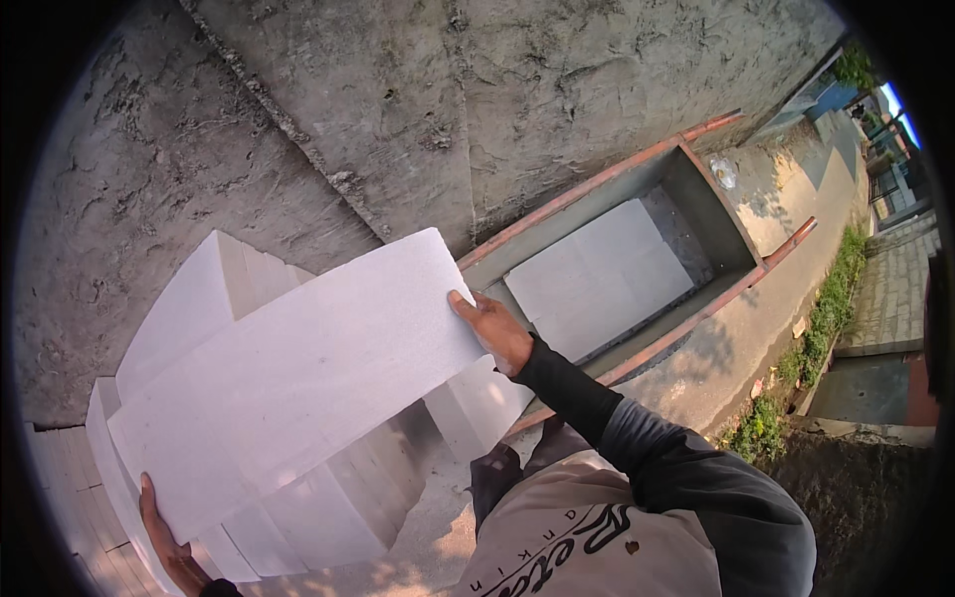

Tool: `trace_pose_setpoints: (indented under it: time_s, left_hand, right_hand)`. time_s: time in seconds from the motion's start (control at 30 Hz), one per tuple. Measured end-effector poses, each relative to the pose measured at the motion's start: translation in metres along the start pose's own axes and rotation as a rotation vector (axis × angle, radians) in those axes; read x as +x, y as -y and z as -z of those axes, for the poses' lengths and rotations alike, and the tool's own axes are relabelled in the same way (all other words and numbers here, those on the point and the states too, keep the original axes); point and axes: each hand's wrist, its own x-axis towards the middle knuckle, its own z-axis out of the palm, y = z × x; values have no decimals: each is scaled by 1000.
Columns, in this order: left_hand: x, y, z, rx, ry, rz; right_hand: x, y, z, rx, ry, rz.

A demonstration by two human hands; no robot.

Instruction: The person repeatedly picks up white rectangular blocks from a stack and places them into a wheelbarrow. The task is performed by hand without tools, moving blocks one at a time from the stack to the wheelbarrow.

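Observation:
A long, pale lightweight concrete block point(298, 358) spans between my two hands, its broad face turned up towards me. My right hand point(496, 328) grips its far right end, thumb on top, close to the near end of a cart. At the lower left end, my left hand point(166, 533) holds the block's edge with the fingers along its side. More pale blocks point(321, 522) are stacked below and behind the held one, which hides part of them. Inside the cart's metal bed point(668, 186), several flat blocks point(604, 269) lie side by side on the floor.
A rough cement wall point(358, 97) runs along the cart's far side. The cart's handles point(794, 242) stick out at the right, over a paved lane point(694, 380). Green weeds point(828, 298) line the lane's other edge. More stacked blocks point(74, 485) stand at the far left.

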Motion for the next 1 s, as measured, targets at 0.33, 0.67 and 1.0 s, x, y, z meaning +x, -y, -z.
trace_pose_setpoints:
  time_s: [0.33, 0.67, 1.0]
  left_hand:
    - [-111, 18, -268, 88, 126, 90]
    - [-141, 20, -326, 159, 149, 118]
    - [-172, 59, -346, 155, 79, 76]
  right_hand:
    - [-37, -15, 205, 12, -212, -222]
    - [3, -135, 313, -103, -352, -291]
    - [114, -261, 277, -123, -220, -384]
